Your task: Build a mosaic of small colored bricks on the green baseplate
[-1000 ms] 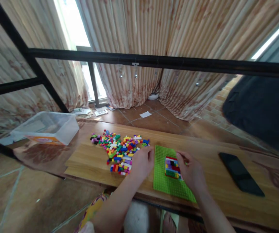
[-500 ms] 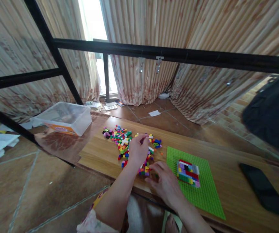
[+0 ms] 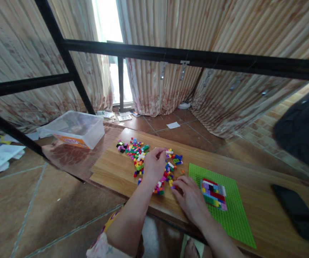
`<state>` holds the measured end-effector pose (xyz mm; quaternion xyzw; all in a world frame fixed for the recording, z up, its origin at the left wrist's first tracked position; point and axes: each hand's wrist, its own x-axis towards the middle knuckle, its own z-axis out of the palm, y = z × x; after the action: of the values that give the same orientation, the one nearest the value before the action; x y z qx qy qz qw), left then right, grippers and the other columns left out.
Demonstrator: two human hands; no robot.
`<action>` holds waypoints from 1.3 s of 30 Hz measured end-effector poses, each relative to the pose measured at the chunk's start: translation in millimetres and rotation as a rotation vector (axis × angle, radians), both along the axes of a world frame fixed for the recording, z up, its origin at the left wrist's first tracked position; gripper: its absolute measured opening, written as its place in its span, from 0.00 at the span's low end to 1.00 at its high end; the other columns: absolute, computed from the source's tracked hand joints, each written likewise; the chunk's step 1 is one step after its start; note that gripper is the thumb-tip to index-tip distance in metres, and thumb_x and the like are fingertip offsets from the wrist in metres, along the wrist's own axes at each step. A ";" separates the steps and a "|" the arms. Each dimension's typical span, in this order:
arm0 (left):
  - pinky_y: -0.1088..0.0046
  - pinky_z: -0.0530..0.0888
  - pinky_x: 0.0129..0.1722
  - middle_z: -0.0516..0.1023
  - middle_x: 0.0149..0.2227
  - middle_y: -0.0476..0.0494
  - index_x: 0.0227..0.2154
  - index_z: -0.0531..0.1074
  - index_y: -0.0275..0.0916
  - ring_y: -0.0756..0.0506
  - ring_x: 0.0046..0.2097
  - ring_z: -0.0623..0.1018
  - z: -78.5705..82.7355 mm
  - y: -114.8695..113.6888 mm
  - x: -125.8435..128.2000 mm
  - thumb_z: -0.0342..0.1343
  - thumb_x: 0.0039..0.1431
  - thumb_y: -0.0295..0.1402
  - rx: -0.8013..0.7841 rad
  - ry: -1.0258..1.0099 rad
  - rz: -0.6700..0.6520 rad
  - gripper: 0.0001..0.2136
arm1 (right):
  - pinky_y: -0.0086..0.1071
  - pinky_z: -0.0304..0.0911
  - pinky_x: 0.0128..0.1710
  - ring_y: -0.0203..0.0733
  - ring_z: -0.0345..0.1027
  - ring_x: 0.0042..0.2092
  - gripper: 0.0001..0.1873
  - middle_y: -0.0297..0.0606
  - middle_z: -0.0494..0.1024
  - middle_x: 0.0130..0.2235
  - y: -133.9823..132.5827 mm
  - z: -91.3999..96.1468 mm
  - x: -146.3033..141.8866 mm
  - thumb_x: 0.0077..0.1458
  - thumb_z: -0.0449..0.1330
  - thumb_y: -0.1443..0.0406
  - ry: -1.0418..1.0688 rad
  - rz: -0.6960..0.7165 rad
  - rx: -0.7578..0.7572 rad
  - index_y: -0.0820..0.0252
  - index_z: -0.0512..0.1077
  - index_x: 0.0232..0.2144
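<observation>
Head view: the left hand is hovering over the loose bricks, its thumb and forefinger drawing to a pinch, though whether a brick is sitting between them cannot be told. Nearer the person and to its right, the right hand is curling loosely at the pile's edge, thumb and forefinger standing slightly apart beside a yellow brick; whether they are touching or holding anything is too small to tell. The bricks are lying under and around the left hand and just left of the right fingertips, while an orange brick is resting just beyond the right hand, apart from the rest. To the right of the right hand, the green plate is lying flat on the table, bearing the build. The work seems to be picking through small pieces, and it is probably going best when each fingertip pair is taking one brick by opposite sides, pressing lightly so it is not skidding into its neighbours. The left hand is hiding part of the pile, so lifting its palm slightly would be giving a clearer sight of colours and studs. The right wrist is lying close to the plate, so a sideways sweep would be risking a nudge; staying low and slow is the safer way.
</observation>
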<state>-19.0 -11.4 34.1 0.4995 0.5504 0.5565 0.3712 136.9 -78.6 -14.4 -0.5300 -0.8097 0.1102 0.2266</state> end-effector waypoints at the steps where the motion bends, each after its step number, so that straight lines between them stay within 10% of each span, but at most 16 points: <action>1: 0.78 0.68 0.29 0.79 0.27 0.48 0.33 0.78 0.35 0.51 0.29 0.74 -0.9 1.1 -2.2 0.52 0.55 0.30 0.008 -0.004 0.010 0.10 | 0.41 0.63 0.44 0.46 0.66 0.42 0.06 0.41 0.74 0.39 0.4 0.3 1.4 0.56 0.57 0.67 0.006 -0.009 0.012 0.57 0.74 0.34; 27: 0.79 0.69 0.28 0.78 0.27 0.48 0.34 0.78 0.33 0.52 0.28 0.74 5.3 4.9 -24.7 0.53 0.52 0.30 -0.034 -0.170 0.128 0.11 | 0.41 0.65 0.44 0.46 0.68 0.42 0.08 0.41 0.76 0.39 -10.9 0.0 -20.0 0.58 0.57 0.65 -0.028 0.070 0.016 0.57 0.74 0.40; 39: 0.78 0.67 0.27 0.78 0.26 0.48 0.32 0.79 0.35 0.51 0.28 0.72 -7.5 3.1 -13.1 0.55 0.51 0.32 -0.060 -0.026 -0.141 0.10 | 0.41 0.66 0.43 0.46 0.72 0.42 0.22 0.42 0.77 0.43 2.1 4.2 -5.3 0.56 0.56 0.63 0.134 -0.120 -0.082 0.56 0.67 0.54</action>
<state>-32.1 -8.3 26.6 0.5185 0.5251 0.5188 0.4316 131.6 -76.4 -10.2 -0.5776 -0.7544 0.1646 0.2647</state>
